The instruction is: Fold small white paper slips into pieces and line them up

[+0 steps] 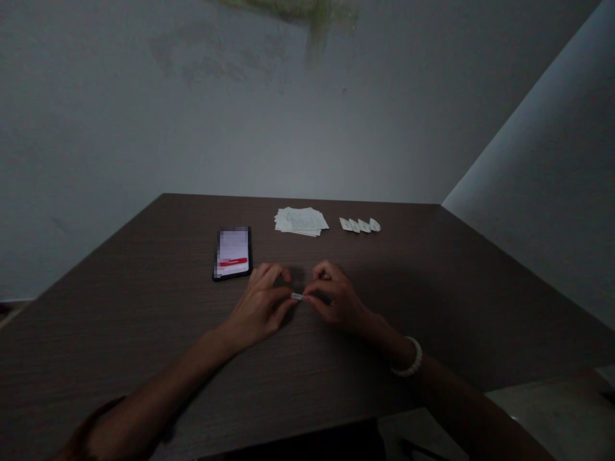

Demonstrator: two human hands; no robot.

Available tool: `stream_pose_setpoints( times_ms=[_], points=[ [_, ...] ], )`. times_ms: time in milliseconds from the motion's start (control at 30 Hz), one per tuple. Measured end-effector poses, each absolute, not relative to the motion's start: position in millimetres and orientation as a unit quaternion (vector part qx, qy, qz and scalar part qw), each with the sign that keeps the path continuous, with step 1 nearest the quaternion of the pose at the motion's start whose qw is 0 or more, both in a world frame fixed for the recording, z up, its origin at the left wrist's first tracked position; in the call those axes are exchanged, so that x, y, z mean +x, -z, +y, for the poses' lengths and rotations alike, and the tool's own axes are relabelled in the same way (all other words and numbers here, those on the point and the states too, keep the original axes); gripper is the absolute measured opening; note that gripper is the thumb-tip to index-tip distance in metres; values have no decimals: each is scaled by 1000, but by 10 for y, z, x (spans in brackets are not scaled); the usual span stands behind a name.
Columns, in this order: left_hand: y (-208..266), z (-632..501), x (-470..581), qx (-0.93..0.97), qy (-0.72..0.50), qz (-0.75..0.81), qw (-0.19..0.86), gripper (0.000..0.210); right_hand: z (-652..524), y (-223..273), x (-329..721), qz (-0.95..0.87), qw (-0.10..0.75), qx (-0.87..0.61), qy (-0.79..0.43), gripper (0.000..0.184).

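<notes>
Table [144, 333], dark and wood-grained, spans the foreground. Over it, the left hand [263, 298] and right hand [335, 299] nearly meet. A phone [234, 246] lies beside the left hand; farther back is a paper stack [301, 221], then, to its right, a row of folded papers [364, 226]. Smallest, between the hands, a pale strip [297, 296] is pinched at both ends by fingertips; uneven pulling could probably tear it.

A dimly lit grey wall [240, 141] with a greenish stain [298, 9] rises behind the wood-grained table [144, 256]. Pale floor [542, 413] shows beyond the table's near right edge.
</notes>
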State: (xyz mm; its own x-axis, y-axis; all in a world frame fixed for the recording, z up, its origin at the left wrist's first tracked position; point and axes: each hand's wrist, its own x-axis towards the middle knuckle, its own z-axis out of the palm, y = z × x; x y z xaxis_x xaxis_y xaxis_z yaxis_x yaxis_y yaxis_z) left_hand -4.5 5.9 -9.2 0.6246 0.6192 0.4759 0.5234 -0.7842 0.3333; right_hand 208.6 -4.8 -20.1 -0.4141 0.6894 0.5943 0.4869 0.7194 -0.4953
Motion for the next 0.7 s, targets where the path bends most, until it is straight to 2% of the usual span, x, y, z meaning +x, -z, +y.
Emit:
stream_pose_setpoints(
  times_ms=[300,433,700],
  points=[
    [72,48,-65,907,-298,281,101,15,-50,200,2092,-837,394,-343,-164,5],
    [55,40,-81,914,-287,275,84,17,-45,214,2086,-842,386,-337,-167,6],
    [46,61,-89,899,-319,300,24,18,-51,218,2084,-823,424,-349,-147,3]
  ],
)
